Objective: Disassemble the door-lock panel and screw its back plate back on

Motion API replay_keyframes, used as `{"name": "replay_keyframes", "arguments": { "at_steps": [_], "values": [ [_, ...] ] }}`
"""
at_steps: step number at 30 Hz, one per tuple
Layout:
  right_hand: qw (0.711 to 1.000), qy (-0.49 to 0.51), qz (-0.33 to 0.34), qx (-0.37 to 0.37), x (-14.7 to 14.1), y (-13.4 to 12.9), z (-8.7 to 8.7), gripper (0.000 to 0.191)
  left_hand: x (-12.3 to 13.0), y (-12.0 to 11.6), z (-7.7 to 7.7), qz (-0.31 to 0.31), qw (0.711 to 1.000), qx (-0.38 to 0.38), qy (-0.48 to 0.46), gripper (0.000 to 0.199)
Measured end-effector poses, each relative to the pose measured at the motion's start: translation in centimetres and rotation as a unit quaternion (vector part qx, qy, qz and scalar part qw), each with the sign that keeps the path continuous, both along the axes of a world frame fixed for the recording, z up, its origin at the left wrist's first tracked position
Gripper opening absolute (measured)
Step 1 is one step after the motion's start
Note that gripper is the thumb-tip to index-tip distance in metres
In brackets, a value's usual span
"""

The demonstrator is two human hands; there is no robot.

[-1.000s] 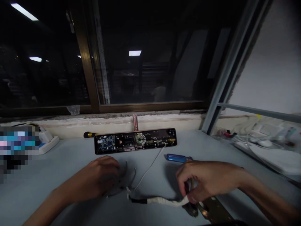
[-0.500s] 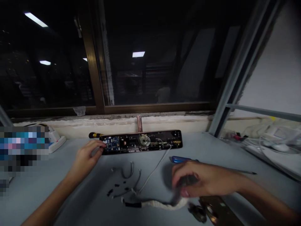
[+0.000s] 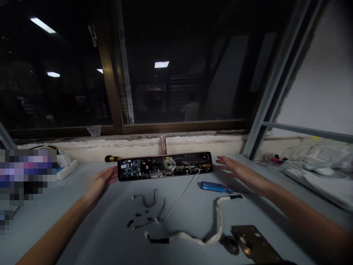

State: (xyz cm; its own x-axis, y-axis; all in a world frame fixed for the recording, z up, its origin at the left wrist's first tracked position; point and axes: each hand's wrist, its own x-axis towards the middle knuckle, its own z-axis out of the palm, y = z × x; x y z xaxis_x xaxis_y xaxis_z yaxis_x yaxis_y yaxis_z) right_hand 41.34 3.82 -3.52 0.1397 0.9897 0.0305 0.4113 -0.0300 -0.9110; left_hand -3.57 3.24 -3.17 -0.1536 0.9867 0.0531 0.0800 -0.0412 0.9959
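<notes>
A long black housing (image 3: 154, 172) lies across the back of the table, its inside facing up, with a blue circuit board (image 3: 131, 168) at its left end. My left hand (image 3: 102, 182) is at the housing's left end, fingers spread and holding nothing. Just off the right end, my right hand (image 3: 234, 170) has its fingers apart, with nothing in them. A thin white cable (image 3: 180, 198) runs from the housing toward the loose wires (image 3: 150, 204). In front lies a white wrapped cable (image 3: 202, 242) with black ends. A blue-handled screwdriver (image 3: 216, 187) rests near my right forearm.
A bronze metal plate (image 3: 257, 244) and a dark round part (image 3: 230, 244) are at the front right. Small black pieces (image 3: 131, 223) lie at centre left. Behind are a yellow-black tool (image 3: 111, 158) and a copper-coloured tube (image 3: 163, 144). White cables (image 3: 322, 167) pile up at right.
My right hand has moved up and back from the white wrapped cable to the housing's right end. The wrapped cable now lies bent toward the screwdriver. My left hand has shifted left off the circuit board.
</notes>
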Motion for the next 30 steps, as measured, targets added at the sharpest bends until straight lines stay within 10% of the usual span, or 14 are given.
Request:
{"name": "replay_keyframes", "arguments": {
  "at_steps": [17, 24, 30],
  "values": [
    [0.997, 0.022, 0.065, 0.022, -1.6, 0.1, -1.4, 0.06, 1.4, -0.8, 0.2, -0.042, 0.99, 0.05, 0.128, 0.044],
    [0.995, -0.055, 0.072, 0.041, -1.5, 0.3, -1.8, 0.061, 1.5, -1.2, 0.0, -0.002, 0.886, 0.07, 0.458, 0.051],
    [0.979, -0.191, 0.046, 0.058, -1.9, 0.0, -1.9, 0.065, 1.4, -1.4, -0.1, -0.017, 0.844, 0.066, 0.532, 0.054]
  ]
}}
